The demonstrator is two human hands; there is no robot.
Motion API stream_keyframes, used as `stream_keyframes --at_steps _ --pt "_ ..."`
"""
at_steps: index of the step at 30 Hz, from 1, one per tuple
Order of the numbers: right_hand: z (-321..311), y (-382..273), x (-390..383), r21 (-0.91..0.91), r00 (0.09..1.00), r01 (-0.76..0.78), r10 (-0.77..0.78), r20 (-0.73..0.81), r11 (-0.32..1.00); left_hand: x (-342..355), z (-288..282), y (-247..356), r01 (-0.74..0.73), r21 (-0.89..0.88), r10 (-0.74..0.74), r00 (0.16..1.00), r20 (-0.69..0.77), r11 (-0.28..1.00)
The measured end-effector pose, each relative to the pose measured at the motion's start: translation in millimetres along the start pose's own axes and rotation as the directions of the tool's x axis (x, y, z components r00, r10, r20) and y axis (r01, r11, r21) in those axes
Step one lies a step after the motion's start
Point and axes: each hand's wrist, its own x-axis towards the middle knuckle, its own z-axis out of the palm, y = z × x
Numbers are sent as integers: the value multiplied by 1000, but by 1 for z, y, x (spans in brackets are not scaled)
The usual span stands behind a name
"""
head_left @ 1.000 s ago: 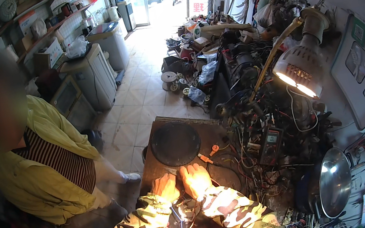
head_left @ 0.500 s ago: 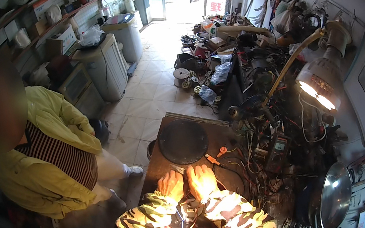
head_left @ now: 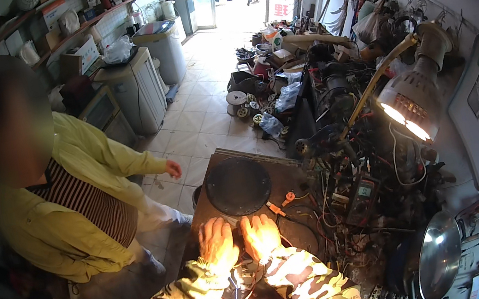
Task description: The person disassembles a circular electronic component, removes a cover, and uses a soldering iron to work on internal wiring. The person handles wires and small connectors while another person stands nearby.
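Side by side at the near part of the brown workbench [head_left: 201, 220] are my two hands, in camouflage sleeves. My left hand [head_left: 217, 243] has bent fingers, smeared by motion; whatever is under it is hidden. My right hand [head_left: 261, 236] is closed, fingers curled downward and pressed together, around something I cannot make out. Thin wires [head_left: 236, 288], one of them blue, show between my forearms. Just beyond my hands lies a round black disc [head_left: 238, 185]. To the right of my right hand are an orange clip [head_left: 275, 209] and another orange connector [head_left: 288, 198] with cables.
A glowing lamp [head_left: 414, 103] hangs over the right side. A multimeter [head_left: 361, 195] sits among tangled wires and tools. A shiny metal bowl [head_left: 439, 256] stands at the near right. On the left a person in a yellow jacket [head_left: 82, 148] stands close to the bench.
My left hand has lifted slightly and moved left, away from my right hand. My right hand has barely shifted. The person at left has stretched a hand out toward the bench.
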Motion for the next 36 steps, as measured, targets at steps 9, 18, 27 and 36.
stream_keyframes --at_steps 9,18,27,36 --pt "-15 5 1 107 989 -111 99 109 988 -54 7 19 647 -691 -338 603 722 -321" --pt "-24 14 1 411 967 -193 102 232 891 -55 18 22 706 -628 -283 560 778 -329" --pt "-30 24 5 456 926 -281 113 360 844 -56 27 5 625 -87 258 439 861 -775" --pt "-30 6 15 457 884 -340 114 453 822 -86 37 3 420 -223 67 574 816 -880"
